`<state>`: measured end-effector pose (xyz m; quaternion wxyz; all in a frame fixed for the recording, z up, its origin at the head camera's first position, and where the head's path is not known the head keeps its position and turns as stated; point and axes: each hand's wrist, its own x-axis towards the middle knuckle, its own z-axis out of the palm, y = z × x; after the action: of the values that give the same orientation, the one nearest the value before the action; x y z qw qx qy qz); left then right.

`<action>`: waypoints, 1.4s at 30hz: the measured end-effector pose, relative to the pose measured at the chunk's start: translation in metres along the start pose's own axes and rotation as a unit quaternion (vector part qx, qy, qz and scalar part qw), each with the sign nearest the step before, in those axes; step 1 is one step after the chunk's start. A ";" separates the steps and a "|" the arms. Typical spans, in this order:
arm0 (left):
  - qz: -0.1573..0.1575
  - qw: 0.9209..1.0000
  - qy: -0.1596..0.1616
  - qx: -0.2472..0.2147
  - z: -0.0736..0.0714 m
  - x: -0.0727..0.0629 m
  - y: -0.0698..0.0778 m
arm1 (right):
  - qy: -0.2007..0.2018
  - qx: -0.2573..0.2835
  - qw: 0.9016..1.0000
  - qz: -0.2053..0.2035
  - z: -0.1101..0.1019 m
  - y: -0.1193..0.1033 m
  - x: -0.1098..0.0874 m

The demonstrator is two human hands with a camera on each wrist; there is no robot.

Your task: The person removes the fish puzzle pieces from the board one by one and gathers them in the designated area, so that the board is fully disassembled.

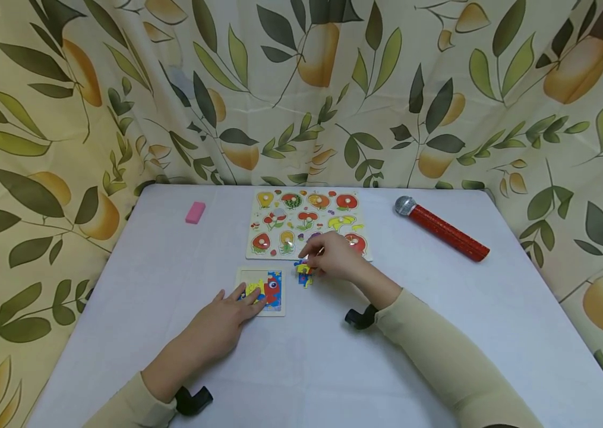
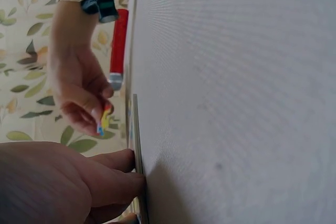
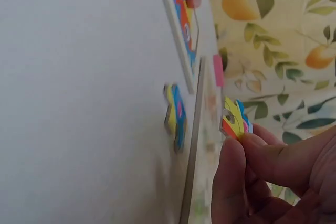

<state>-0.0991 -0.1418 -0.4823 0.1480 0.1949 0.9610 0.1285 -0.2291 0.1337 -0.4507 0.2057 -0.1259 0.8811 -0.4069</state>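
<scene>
A small jigsaw puzzle board [image 1: 277,308] with a red and yellow creature on blue lies in front of me. My left hand [image 1: 221,324] rests on its left part with the fingers spread, covering some of the picture. Thumb and fingers of my right hand [image 1: 333,257] pinch a jigsaw piece [image 3: 234,118] in yellow, blue and red, raised above the table to the right of the board. Below it, another jigsaw piece [image 3: 176,115], blue and yellow with a bit of pink, lies on the white cloth.
Behind the hands lies a larger fruit peg board [image 1: 309,205], partly covered by my right hand. A pink block [image 1: 195,213] sits at the back left, and a red microphone [image 1: 448,230] at the back right. Patterned curtain [image 1: 306,119] hangs behind the table.
</scene>
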 end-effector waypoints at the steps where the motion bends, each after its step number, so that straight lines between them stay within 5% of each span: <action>1: 0.000 1.000 0.002 0.000 0.000 0.000 0.000 | -0.001 -0.005 1.000 0.004 -0.003 0.003 -0.002; 19: 0.004 1.000 0.009 0.005 0.000 -0.002 0.001 | -0.022 -0.031 0.998 0.053 -0.029 0.046 -0.027; 27: -0.001 1.000 0.003 0.003 -0.002 -0.002 0.003 | -0.018 -0.047 0.998 0.044 -0.028 0.049 -0.026; 42: 0.000 1.000 0.004 -0.004 -0.003 -0.002 0.003 | 0.027 -0.157 0.987 0.013 -0.016 0.040 -0.030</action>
<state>-0.0974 -0.1402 -0.4776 0.1453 0.1935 0.9611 0.1333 -0.2125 0.1810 -0.4644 0.1650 -0.1337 0.9408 -0.2642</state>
